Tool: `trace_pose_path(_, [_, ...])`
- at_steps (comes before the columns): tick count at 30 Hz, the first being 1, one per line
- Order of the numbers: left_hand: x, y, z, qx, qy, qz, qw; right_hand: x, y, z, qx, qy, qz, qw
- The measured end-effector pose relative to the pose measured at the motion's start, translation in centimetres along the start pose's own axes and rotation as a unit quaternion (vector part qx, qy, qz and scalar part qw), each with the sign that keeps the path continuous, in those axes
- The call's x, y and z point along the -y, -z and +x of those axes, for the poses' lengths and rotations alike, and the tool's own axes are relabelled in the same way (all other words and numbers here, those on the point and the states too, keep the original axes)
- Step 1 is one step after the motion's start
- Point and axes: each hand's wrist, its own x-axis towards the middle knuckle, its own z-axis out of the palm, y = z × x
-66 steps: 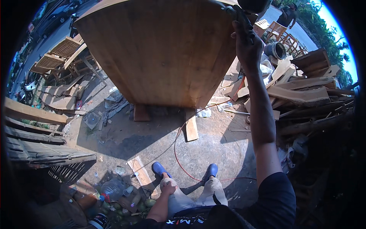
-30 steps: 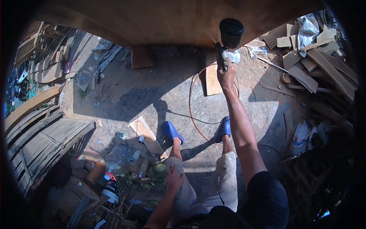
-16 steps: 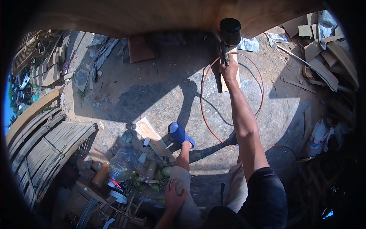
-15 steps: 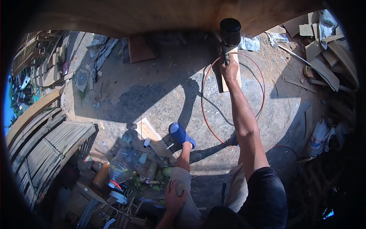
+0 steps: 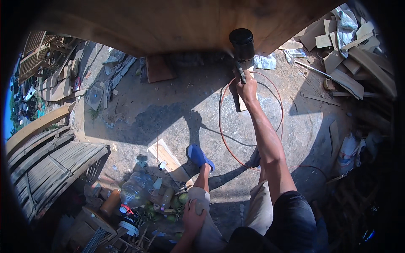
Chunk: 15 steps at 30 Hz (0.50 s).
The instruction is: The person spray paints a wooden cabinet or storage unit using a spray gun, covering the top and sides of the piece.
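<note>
My right arm reaches forward, its hand [image 5: 248, 89] closed around the grip of a spray gun [image 5: 241, 75] with a black cup [image 5: 242, 44] on top. A faint pale mist shows beside the cup, in front of a large brown wooden panel [image 5: 147, 25]. From below the hand, a thin reddish hose [image 5: 221, 126] loops over the ground. A narrow pale board [image 5: 242, 104] lies under the gun. My left hand [image 5: 193, 218] rests on my left knee, fingers curled about a small roundish grey-brown thing [image 5: 200, 207] whose kind I cannot make out.
Wood scraps [image 5: 337, 55] are heaped at the far right. A slatted bamboo piece [image 5: 59, 162] stands at the left. By my left leg are a large clear plastic bottle [image 5: 136, 189], green fruit [image 5: 182, 198] and a plank [image 5: 171, 162]. A blue shoe [image 5: 198, 156] is on my foot.
My view has tilted, so more of the wooden panel shows and the ground appears lower. The right hand has shifted slightly left with the spray gun. My left hand stays on the knee.
</note>
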Motion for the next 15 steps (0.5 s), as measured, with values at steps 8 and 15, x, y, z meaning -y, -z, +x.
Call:
trace_pose_path(8, [1.1,-1.9,-0.7,0.02,-0.002,0.024,1.0,12.6,12.4,2.8,-0.025,0.058,0.005,0.998])
trace_pose_path(15, [1.4,-3.2,0.4,0.024,0.005,0.046,0.999,22.6,21.7,4.9,-0.058,0.057,0.027,0.996])
